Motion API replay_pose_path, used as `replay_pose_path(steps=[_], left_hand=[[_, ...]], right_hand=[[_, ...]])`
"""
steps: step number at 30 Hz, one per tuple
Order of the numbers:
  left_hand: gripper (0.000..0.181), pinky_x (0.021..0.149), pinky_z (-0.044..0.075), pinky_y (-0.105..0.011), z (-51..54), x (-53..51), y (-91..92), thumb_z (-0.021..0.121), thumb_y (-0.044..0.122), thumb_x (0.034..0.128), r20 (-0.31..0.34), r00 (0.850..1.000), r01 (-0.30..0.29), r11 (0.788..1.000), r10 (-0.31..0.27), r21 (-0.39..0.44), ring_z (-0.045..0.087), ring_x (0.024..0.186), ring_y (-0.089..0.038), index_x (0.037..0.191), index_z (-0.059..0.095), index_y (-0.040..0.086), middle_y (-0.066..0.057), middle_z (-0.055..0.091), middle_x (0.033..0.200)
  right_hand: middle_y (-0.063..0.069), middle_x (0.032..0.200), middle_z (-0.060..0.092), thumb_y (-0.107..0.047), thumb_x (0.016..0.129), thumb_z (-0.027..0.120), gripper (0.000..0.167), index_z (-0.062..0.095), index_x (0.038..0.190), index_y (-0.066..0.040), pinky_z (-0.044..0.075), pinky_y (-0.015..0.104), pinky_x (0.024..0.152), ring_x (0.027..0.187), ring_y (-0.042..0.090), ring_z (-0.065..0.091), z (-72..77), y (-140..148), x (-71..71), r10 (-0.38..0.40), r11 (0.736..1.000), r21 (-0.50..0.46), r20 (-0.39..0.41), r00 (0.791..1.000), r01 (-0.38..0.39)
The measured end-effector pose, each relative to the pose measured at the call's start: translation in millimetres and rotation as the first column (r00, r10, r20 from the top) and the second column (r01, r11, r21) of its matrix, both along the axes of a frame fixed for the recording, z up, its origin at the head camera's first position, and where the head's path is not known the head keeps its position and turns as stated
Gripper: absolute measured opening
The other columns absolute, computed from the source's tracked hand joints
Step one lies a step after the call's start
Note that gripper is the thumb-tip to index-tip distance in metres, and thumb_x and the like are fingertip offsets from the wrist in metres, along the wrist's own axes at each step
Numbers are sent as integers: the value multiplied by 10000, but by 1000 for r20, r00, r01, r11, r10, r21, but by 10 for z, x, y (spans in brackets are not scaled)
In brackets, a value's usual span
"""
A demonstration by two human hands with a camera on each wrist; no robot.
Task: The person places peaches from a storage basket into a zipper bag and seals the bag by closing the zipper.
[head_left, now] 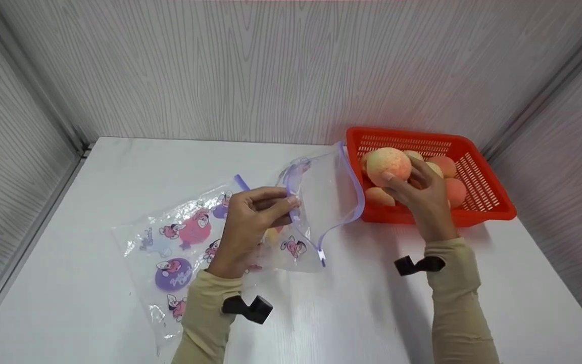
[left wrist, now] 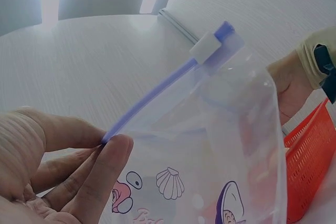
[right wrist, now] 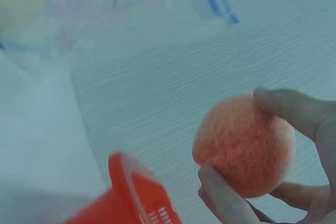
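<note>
In the head view my left hand (head_left: 256, 222) pinches the purple rim of a clear zip bag (head_left: 326, 187), whose mouth gapes toward the right. The left wrist view shows thumb and finger on that rim, and a white slider (left wrist: 206, 49) near its far end. My right hand (head_left: 422, 194) grips a peach (head_left: 388, 167) over the left part of a red plastic basket (head_left: 488, 202). The right wrist view has the peach (right wrist: 244, 145) between thumb and fingers. More peaches (head_left: 454, 192) lie in the basket.
A second clear bag with pink and purple cartoon prints (head_left: 172, 273) lies flat on the white table (head_left: 104, 187), left of my left hand. Pale wood-grain panels (head_left: 220, 71) stand behind and at both sides.
</note>
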State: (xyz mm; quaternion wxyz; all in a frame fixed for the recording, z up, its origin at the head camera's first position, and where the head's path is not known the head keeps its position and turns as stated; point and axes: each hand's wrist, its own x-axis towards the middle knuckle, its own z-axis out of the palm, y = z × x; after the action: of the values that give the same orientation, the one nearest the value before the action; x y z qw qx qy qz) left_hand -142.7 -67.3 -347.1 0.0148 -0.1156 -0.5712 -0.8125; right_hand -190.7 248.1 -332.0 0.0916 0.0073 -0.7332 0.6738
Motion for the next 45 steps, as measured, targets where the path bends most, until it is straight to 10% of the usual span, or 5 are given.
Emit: replay_pose_path(steps=[14,45], left_hand=[[195,793,622,-415,-16,-3,-17,753,10,892,1,1000,5,1000,-5,-20,749,857,-307,1069,728,-67,-194,740,977],[189,780,625,-417,-10,17,27,754,4,892,-2,1000,17,1000,-17,3,745,852,-303,1065,730,-70,-203,733,972]], right_hand=[[160,1430,514,-137,903,783,607,529,1454,-114,531,381,1015,1295,347,489,-36,-314,294,-20,960,-278,-162,987,-27],[190,1464,508,84,859,694,655,523,1472,-75,511,421,1048,1283,407,526,32,-409,415,170,949,-215,-272,947,-232]])
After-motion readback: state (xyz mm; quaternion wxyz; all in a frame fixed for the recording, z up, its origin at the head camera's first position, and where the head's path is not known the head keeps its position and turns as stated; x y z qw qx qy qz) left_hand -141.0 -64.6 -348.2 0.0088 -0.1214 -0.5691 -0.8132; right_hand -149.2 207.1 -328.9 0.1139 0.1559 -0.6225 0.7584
